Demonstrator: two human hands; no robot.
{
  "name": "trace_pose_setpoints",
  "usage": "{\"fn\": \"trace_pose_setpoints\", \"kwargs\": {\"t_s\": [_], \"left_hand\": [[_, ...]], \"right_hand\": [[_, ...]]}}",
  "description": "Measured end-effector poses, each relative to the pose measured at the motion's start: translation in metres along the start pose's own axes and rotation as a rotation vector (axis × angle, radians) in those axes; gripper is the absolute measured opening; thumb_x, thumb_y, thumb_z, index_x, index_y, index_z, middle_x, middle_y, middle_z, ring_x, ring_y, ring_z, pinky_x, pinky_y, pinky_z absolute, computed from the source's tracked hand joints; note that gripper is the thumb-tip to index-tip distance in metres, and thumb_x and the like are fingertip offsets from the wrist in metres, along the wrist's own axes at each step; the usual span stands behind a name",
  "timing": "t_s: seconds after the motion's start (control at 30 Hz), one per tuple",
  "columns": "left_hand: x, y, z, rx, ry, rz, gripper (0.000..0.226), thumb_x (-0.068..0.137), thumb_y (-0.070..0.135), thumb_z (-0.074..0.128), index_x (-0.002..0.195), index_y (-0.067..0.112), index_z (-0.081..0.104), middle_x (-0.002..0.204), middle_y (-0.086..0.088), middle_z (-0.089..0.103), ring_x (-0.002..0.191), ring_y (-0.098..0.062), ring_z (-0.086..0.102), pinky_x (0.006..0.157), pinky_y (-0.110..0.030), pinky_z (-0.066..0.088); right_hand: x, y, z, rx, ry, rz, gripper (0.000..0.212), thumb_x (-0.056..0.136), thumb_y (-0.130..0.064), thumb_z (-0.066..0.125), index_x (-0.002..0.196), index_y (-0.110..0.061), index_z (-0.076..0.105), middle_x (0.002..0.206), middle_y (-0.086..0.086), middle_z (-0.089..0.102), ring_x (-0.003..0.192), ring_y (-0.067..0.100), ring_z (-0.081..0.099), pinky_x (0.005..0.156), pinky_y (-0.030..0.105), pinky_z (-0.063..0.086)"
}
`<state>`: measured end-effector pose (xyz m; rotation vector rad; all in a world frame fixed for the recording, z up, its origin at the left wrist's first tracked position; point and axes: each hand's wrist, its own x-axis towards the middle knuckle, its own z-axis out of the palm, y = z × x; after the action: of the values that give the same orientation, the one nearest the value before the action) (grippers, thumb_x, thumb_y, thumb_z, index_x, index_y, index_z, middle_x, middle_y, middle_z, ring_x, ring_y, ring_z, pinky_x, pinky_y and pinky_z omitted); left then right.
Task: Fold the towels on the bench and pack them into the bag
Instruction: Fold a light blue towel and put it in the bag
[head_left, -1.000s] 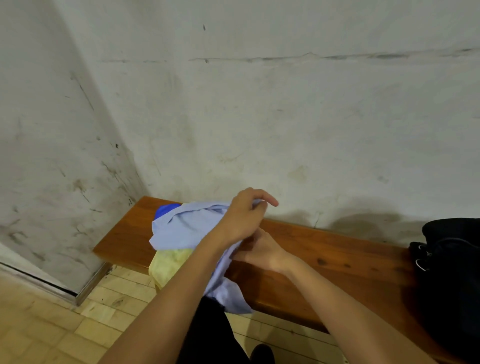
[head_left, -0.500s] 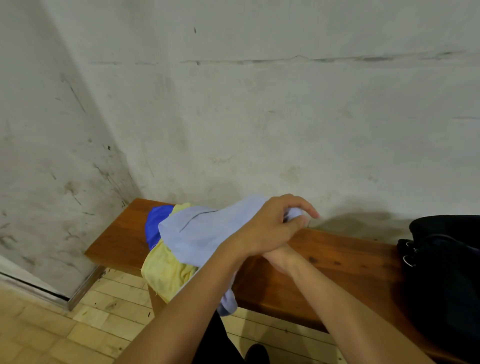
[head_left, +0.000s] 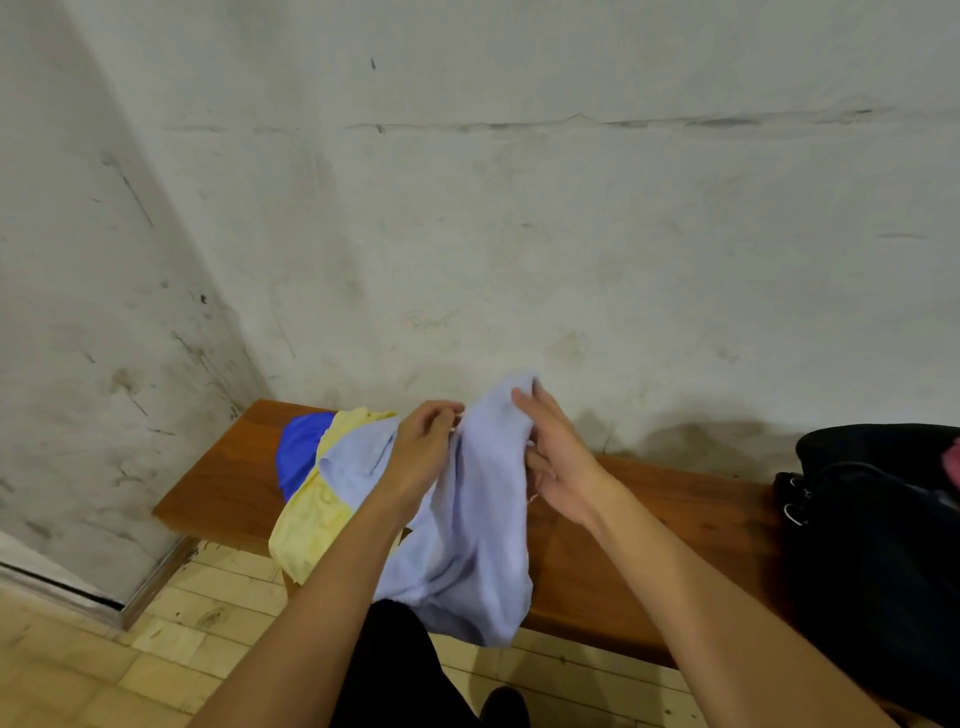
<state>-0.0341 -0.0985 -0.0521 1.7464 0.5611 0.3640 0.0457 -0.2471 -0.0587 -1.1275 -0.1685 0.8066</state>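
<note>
Pale lilac towel (head_left: 467, 514) now held up between both hands above the front of the wooden bench (head_left: 649, 525), lower half drooping over the edge; half a second back the hands were stacked together on one bunched corner, now they've parted to either side of the cloth. Left hand (head_left: 423, 449) has fingers curled, pinching the top edge; right hand (head_left: 556, 457) lies along the other side with fingers mostly straight, thumb hidden behind the fabric, so can't tell if it truly pinches. Looks like spreading for the first fold; yellow towel (head_left: 311, 514) and blue towel (head_left: 298, 452) sit unfolded at the bench's left end, black bag (head_left: 872, 545) at the right end, so packing is likely far off.
</note>
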Motion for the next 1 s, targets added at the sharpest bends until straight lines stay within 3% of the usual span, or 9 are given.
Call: {"fn": "trace_pose_setpoints", "kwargs": {"t_s": [0.1, 0.23, 0.33, 0.47, 0.57, 0.67, 0.8, 0.93, 1.0], "left_hand": [[-0.010, -0.021, 0.006, 0.144, -0.164, -0.001, 0.017, 0.096, 0.010, 0.052, 0.106, 0.011, 0.066, 0.102, -0.007, 0.070, 0.097, -0.019, 0.066, 0.083, -0.029, 0.056], [-0.024, -0.025, 0.017, 0.101, -0.193, 0.072, 0.016, 0.092, 0.013, 0.062, 0.106, 0.021, 0.064, 0.095, -0.003, 0.066, 0.080, 0.001, 0.063, 0.065, -0.013, 0.052], [-0.028, -0.021, 0.023, 0.092, -0.158, 0.132, 0.022, 0.089, 0.014, 0.066, 0.108, 0.021, 0.059, 0.095, 0.003, 0.063, 0.081, -0.004, 0.061, 0.067, -0.011, 0.048], [-0.027, -0.017, 0.027, 0.121, -0.169, 0.226, 0.027, 0.085, 0.009, 0.071, 0.104, 0.022, 0.056, 0.090, 0.011, 0.055, 0.077, 0.005, 0.056, 0.068, -0.010, 0.045], [-0.023, -0.020, 0.024, 0.098, -0.202, 0.210, 0.039, 0.079, 0.010, 0.077, 0.111, 0.019, 0.058, 0.098, 0.004, 0.057, 0.088, -0.005, 0.057, 0.071, -0.009, 0.046], [-0.018, -0.025, 0.017, 0.070, -0.108, 0.110, 0.033, 0.081, 0.021, 0.077, 0.110, 0.020, 0.062, 0.093, 0.000, 0.060, 0.084, -0.012, 0.059, 0.067, -0.010, 0.048], [-0.002, -0.053, -0.005, 0.170, 0.097, -0.143, 0.027, 0.095, 0.028, 0.058, 0.082, 0.005, 0.055, 0.069, -0.005, 0.050, 0.065, -0.017, 0.049, 0.056, -0.022, 0.040], [0.001, -0.084, -0.019, 0.488, -0.002, -0.336, 0.040, 0.097, 0.033, 0.051, 0.064, 0.013, 0.038, 0.058, -0.002, 0.040, 0.055, -0.016, 0.040, 0.055, -0.028, 0.035], [-0.001, -0.087, -0.017, 0.581, -0.067, -0.352, 0.037, 0.097, 0.040, 0.050, 0.075, 0.010, 0.049, 0.071, -0.007, 0.054, 0.066, -0.022, 0.055, 0.063, -0.031, 0.042]], "right_hand": [[0.003, 0.014, 0.003, -0.104, 0.046, 0.037, 0.059, 0.081, -0.038, 0.079, 0.132, -0.019, 0.057, 0.112, 0.007, 0.073, 0.099, 0.021, 0.072, 0.085, 0.036, 0.059], [0.000, 0.028, 0.008, -0.284, 0.113, 0.035, 0.073, 0.062, -0.058, 0.086, 0.120, -0.020, 0.065, 0.110, 0.004, 0.074, 0.098, 0.019, 0.072, 0.092, 0.042, 0.057], [-0.002, 0.030, 0.010, -0.346, 0.151, 0.033, 0.053, 0.070, -0.055, 0.082, 0.109, -0.022, 0.068, 0.105, 0.004, 0.074, 0.096, 0.020, 0.072, 0.091, 0.042, 0.058], [-0.001, 0.025, 0.001, -0.306, -0.002, 0.084, 0.050, 0.085, -0.046, 0.075, 0.125, -0.018, 0.065, 0.116, 0.010, 0.072, 0.108, 0.021, 0.069, 0.099, 0.040, 0.053], [-0.003, 0.024, 0.002, -0.395, 0.080, 0.056, 0.025, 0.098, -0.037, 0.058, 0.111, -0.021, 0.072, 0.112, 0.009, 0.073, 0.106, 0.023, 0.068, 0.100, 0.039, 0.052], [-0.001, 0.021, 0.000, -0.358, 0.183, -0.007, 0.023, 0.101, -0.034, 0.052, 0.108, -0.025, 0.072, 0.110, 0.007, 0.073, 0.102, 0.023, 0.069, 0.097, 0.040, 0.053], [0.003, 0.004, -0.008, -0.169, 0.370, -0.071, 0.016, 0.099, -0.037, 0.053, 0.100, -0.026, 0.065, 0.098, 0.002, 0.067, 0.093, 0.022, 0.064, 0.083, 0.033, 0.052], [0.003, -0.006, -0.014, -0.100, 0.460, -0.075, 0.019, 0.093, -0.039, 0.058, 0.087, -0.021, 0.060, 0.084, 0.000, 0.062, 0.075, 0.015, 0.061, 0.059, 0.024, 0.047], [0.000, -0.004, -0.016, -0.076, 0.476, -0.087, 0.021, 0.098, -0.037, 0.052, 0.098, -0.020, 0.064, 0.095, 0.005, 0.068, 0.083, 0.018, 0.064, 0.068, 0.028, 0.052]]}}
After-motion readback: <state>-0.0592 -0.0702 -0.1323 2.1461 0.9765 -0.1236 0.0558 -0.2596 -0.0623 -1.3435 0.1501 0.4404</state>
